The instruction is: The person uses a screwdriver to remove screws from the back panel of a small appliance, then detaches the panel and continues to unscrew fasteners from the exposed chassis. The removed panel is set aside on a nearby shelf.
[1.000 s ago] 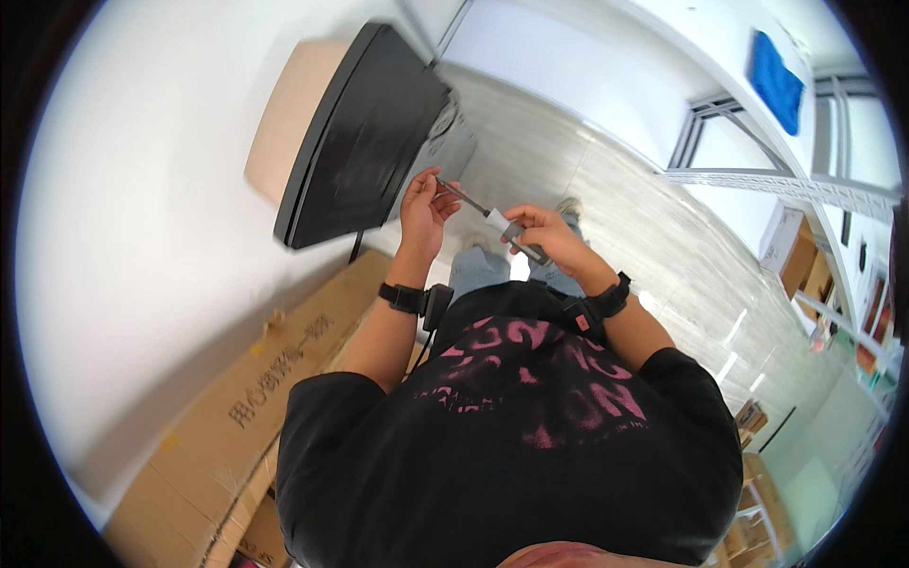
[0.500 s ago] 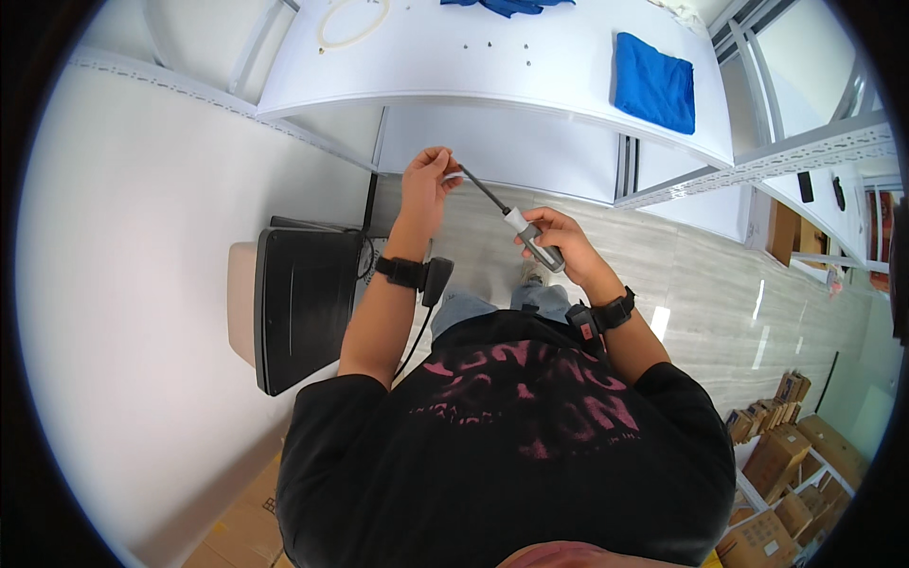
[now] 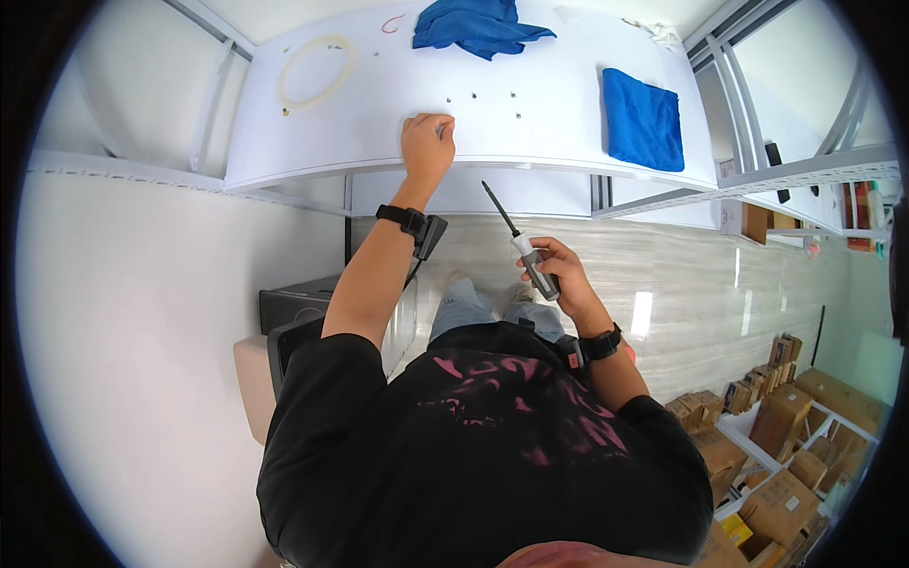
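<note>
- Between the person's torso and the table, above the floor, is a screwdriver with a dark metal shaft and a grey-and-white handle [image 3: 520, 246]; it tilts, tip up and to the left, apart from the table's front edge.
- The right hand [image 3: 564, 269] has its fingers clamped around the handle, with the thumb side toward the shaft.
- The left hand [image 3: 429, 142] is over the near edge of the long white table [image 3: 559, 142], back of the hand up, fingers bent inward; I cannot tell whether the fingertips meet or pinch anything, nor whether they touch the surface.
- Just beyond its fingertips, four small dark metal screw-like pieces [image 3: 474, 96] sit on the table, well apart from the screwdriver.
- Farther left lies a pale yellow, thin round loop [image 3: 353, 59], with a tiny brass-coloured piece [image 3: 286, 113] near its lower left.
- Toward the back are a short curved red strand [image 3: 387, 26] and a crumpled bright blue cloth [image 3: 473, 28]; a flat, folded blue cloth [image 3: 644, 123] lies at the right end.
- Black wrist straps [image 3: 398, 217] circle both wrists.
- Below the table stretches a glossy grey streaked floor [image 3: 701, 275].
- At lower right, brown cardboard boxes [image 3: 782, 421] stand crowded on and around white racking.
</note>
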Tool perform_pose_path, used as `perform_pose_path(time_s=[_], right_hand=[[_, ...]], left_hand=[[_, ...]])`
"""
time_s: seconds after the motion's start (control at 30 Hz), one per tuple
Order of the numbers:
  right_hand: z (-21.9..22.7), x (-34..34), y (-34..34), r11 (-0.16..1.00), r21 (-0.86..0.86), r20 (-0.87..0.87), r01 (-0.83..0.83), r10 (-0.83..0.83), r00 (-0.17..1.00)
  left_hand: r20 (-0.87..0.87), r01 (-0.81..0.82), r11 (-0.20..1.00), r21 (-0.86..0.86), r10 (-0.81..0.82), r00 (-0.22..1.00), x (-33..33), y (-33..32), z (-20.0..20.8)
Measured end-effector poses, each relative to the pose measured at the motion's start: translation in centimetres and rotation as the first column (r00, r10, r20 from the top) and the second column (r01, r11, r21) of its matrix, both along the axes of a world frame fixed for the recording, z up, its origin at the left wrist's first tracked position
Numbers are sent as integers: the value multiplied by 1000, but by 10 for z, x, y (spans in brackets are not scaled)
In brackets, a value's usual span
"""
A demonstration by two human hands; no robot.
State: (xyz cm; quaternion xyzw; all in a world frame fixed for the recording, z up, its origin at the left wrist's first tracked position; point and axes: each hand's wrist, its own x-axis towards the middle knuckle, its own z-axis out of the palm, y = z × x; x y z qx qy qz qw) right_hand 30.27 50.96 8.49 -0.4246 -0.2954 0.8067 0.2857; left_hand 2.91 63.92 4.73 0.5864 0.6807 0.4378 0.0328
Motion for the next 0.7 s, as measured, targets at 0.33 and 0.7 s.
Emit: perform_pose_path(time_s=[0.33,0.7], right_hand=[[4,3,10,1000,27,22,-8,7,1000],[-28,-21,-18,868,-30,-23,-496,495,869]], left_hand=[[-46,-15,1000,-25,14,999,1,5,-4],[837,-108,934,-340,353,418,34,-252,-46]])
